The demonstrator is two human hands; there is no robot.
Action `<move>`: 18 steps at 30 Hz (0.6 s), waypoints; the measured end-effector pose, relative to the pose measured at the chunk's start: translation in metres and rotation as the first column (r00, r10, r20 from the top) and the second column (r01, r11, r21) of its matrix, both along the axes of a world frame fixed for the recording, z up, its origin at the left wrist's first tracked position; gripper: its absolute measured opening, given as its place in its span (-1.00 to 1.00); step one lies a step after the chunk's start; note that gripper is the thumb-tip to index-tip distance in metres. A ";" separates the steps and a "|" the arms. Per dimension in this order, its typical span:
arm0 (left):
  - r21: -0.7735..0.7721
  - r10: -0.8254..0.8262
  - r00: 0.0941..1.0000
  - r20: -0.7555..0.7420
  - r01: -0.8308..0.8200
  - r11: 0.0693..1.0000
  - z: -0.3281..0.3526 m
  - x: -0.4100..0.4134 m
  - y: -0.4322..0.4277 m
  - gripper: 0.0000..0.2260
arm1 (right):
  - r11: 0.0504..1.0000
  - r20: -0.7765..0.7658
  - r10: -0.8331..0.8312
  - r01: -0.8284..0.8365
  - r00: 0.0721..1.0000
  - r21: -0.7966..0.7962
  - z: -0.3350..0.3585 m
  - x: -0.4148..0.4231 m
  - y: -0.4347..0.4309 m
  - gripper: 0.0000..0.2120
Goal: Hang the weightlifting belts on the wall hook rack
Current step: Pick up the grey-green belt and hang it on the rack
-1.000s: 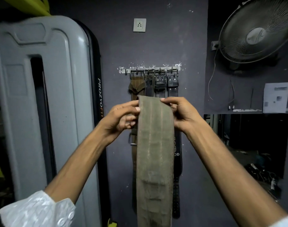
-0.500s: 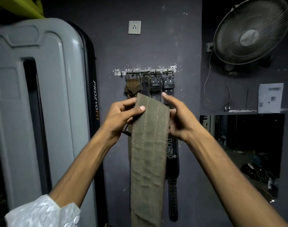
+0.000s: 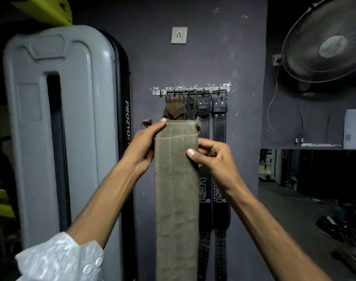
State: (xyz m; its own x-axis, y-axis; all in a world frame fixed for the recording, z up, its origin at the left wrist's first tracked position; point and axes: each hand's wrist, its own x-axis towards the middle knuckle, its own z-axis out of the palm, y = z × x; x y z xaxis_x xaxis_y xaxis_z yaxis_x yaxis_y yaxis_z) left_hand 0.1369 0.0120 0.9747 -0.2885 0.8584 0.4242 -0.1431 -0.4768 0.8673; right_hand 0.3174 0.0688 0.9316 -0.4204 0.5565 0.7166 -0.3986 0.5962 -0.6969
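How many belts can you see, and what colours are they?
Green belt, held by left hand and right hand: 1
Brown belt on the rack: 1
Black belts on the rack: 2
Dark belt between them, colour unclear: 1
Total: 5

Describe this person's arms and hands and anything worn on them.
The left hand and right hand are bare: no gloves, rings or watch visible. The left arm has a white textured sleeve with white buttons near the elbow; the right forearm shows none.

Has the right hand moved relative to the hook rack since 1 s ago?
Yes. The right hand has dropped further below the hook rack: from the top corner of the olive canvas belt to pinching its right edge lower down.
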 end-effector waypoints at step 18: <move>0.137 0.496 0.683 -0.536 -0.509 0.850 -0.034 -0.079 0.128 -0.69 | 0.833 0.200 -0.551 0.550 0.810 0.067 0.004 -0.112 0.146 -0.82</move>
